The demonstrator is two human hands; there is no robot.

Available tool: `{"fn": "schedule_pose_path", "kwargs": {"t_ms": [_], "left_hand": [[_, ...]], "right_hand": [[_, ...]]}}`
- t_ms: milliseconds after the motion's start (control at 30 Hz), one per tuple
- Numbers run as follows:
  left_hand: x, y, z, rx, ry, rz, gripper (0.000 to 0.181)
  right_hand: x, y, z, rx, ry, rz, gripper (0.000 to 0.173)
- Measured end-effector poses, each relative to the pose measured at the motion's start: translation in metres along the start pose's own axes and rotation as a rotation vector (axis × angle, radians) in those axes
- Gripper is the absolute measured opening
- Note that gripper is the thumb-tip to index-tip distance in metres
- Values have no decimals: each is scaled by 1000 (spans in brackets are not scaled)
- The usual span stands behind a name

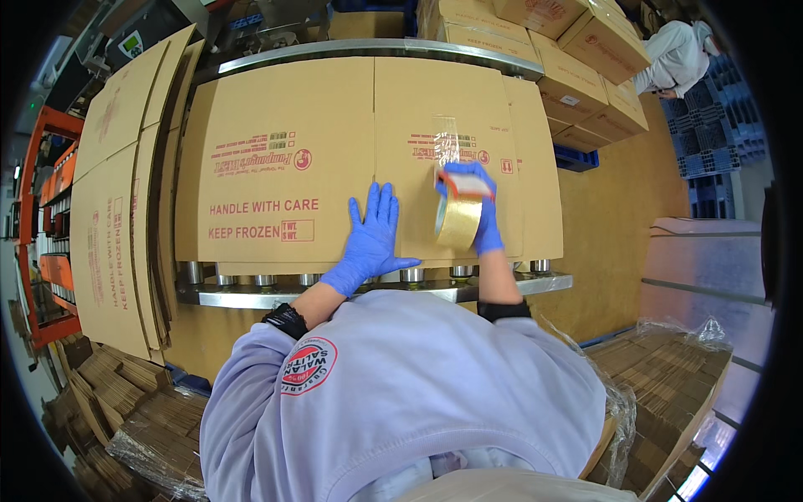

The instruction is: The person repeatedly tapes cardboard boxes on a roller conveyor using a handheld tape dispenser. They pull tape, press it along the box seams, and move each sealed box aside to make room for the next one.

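A flattened cardboard carton [288,100] with red printing lies on a metal roller conveyor [251,300] in front of me. My left hand [371,232], in a blue glove, presses on it palm down near its front edge, fingers apart. In my blue-gloved right hand [483,207] is a tape dispenser [469,184] with a roll of clear yellowish packing tape [461,221]. A strip of tape [446,135] lies along the cardboard just beyond the dispenser. The hand covers part of the dispenser's handle.
Flat cartons [113,182] lean upright at the left, beside an orange rack [39,226]. Closed cartons [574,85] are piled at the back right, near a person [674,56] in pale clothing and blue plastic pallets [709,119]. Plastic-wrapped cardboard stacks [659,370] stand behind me.
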State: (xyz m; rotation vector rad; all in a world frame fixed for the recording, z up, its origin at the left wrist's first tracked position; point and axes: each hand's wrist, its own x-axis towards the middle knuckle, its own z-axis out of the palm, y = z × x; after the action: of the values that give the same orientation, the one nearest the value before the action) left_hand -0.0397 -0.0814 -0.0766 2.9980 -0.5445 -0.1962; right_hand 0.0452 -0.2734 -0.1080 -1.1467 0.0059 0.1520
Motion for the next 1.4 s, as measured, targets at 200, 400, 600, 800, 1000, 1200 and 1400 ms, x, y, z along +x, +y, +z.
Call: {"fn": "schedule_pose_path", "kwargs": {"t_ms": [200, 400, 600, 800, 1000, 1200, 1400], "left_hand": [[-2, -4, 0, -77, -46, 17, 99], [69, -40, -1, -443, 94, 236, 49], [162, -33, -2, -90, -42, 419, 43], [202, -41, 4, -18, 40, 300, 46], [197, -44, 8, 136, 59, 320, 52], [208, -41, 5, -99, 69, 244, 68], [171, -111, -10, -661, 381, -108, 87]], "right_hand": [[-31, -32, 19, -100, -35, -29, 12], [-18, -39, 21, -263, -2, -33, 13], [-16, -38, 19, 51, 4, 115, 10], [21, -24, -5, -201, -42, 195, 31], [66, -54, 16, 28, -235, 620, 32], [55, -18, -14, -343, -546, 538, 34], [-56, -15, -29, -128, -310, -27, 19]]}}
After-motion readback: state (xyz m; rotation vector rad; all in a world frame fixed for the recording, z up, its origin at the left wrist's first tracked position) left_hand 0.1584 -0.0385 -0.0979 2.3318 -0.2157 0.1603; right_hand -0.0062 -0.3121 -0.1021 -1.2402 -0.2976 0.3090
